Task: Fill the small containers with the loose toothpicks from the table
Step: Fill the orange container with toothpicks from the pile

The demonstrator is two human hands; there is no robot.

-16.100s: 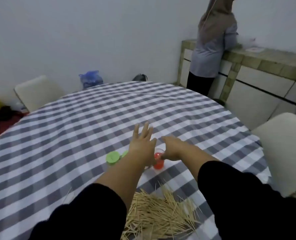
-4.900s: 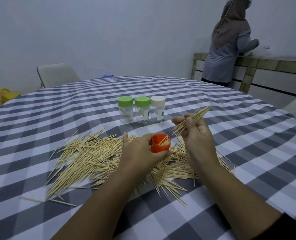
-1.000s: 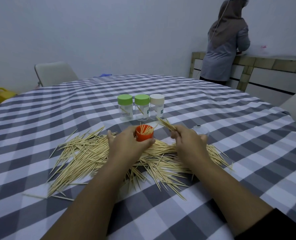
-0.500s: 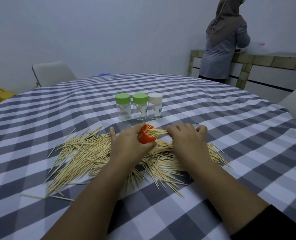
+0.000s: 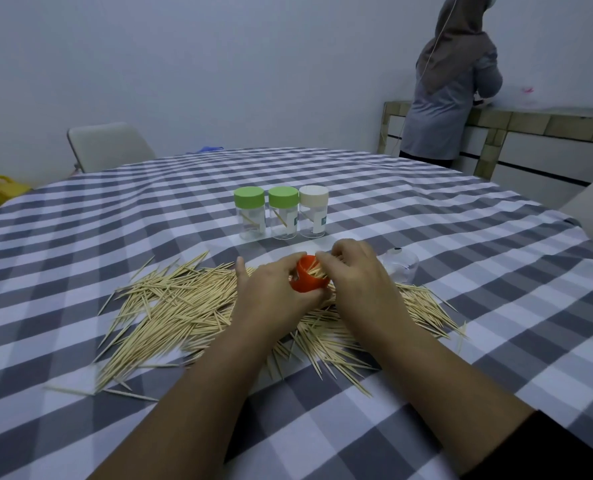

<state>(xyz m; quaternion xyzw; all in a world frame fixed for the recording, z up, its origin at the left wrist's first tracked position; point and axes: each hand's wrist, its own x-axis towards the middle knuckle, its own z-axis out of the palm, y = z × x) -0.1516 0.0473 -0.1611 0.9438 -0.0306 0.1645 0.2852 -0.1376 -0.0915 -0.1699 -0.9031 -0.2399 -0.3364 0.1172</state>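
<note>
My left hand [image 5: 274, 292] grips a small orange container [image 5: 309, 279], tilted with its mouth toward my right hand [image 5: 353, 275]. The right fingertips pinch a bundle of toothpicks [image 5: 319, 271] whose ends sit inside that mouth. A wide heap of loose toothpicks [image 5: 177, 303] lies on the checked tablecloth under and around both hands. Behind the hands stand three capped clear jars: two with green lids [image 5: 249, 213] [image 5: 283, 212] and one with a cream lid [image 5: 313, 211]. Each holds a few toothpicks.
A clear lid or cup [image 5: 400, 266] lies just right of my right hand. A person [image 5: 450, 81] stands at a tiled counter [image 5: 537, 123] at the back right. One chair [image 5: 108, 145] is at the far left edge of the table, another at the right.
My right hand has moved left to the orange container and pushed its toothpick bundle into the mouth. The left hand has tilted the container toward it.
</note>
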